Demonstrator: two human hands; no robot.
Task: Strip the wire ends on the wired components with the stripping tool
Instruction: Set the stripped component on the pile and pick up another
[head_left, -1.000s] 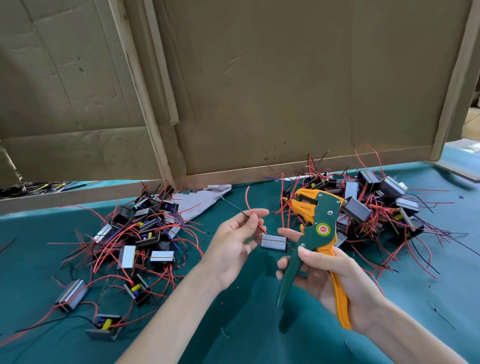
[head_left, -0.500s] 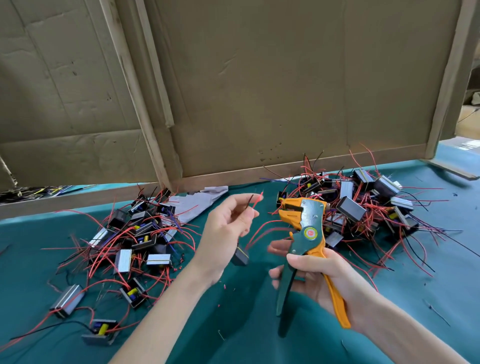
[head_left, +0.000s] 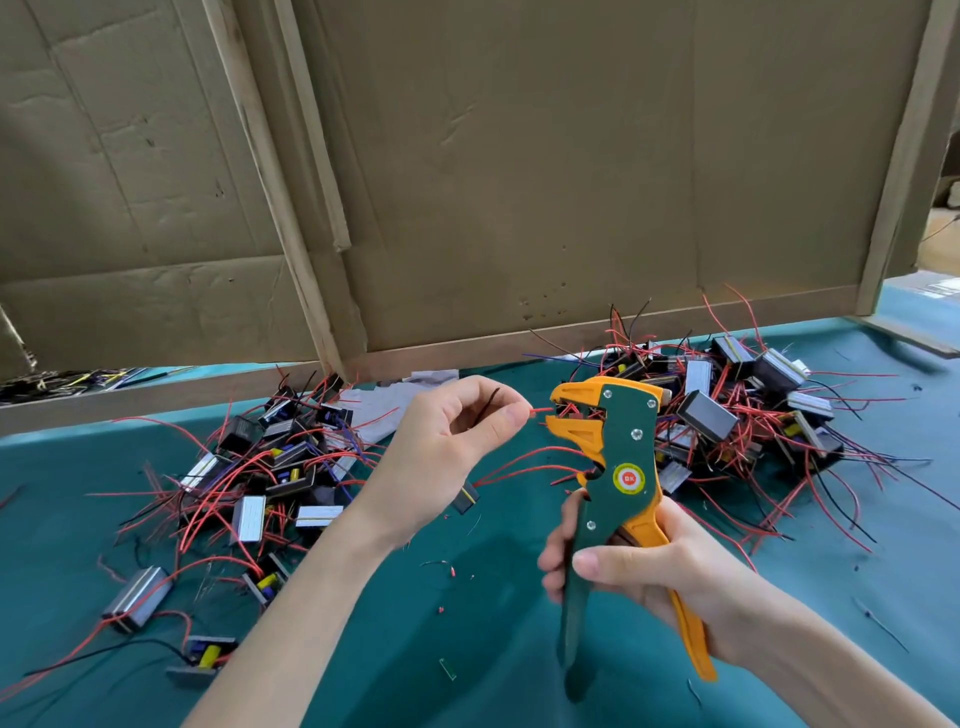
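My right hand (head_left: 641, 569) grips the handles of the green and orange stripping tool (head_left: 610, 470), held upright with its orange jaws pointing left. My left hand (head_left: 447, 447) pinches a red wire end (head_left: 540, 411) between thumb and forefinger, its tip at the tool's jaws. A black wire (head_left: 488, 402) also runs through those fingers. The small component (head_left: 466, 497) hangs below my left hand, its red wires looping right toward the tool.
A pile of wired components (head_left: 270, 467) lies on the green table cover (head_left: 395, 649) at the left, a second pile (head_left: 737, 415) at the right. Cardboard panels (head_left: 519, 182) in wooden frames stand behind. Small cut wire bits (head_left: 447, 566) lie between my arms.
My left hand has brought the red wire end rightward up to the tool's jaws. The tool has stayed upright in my right hand, and the component hangs lower under my left hand.
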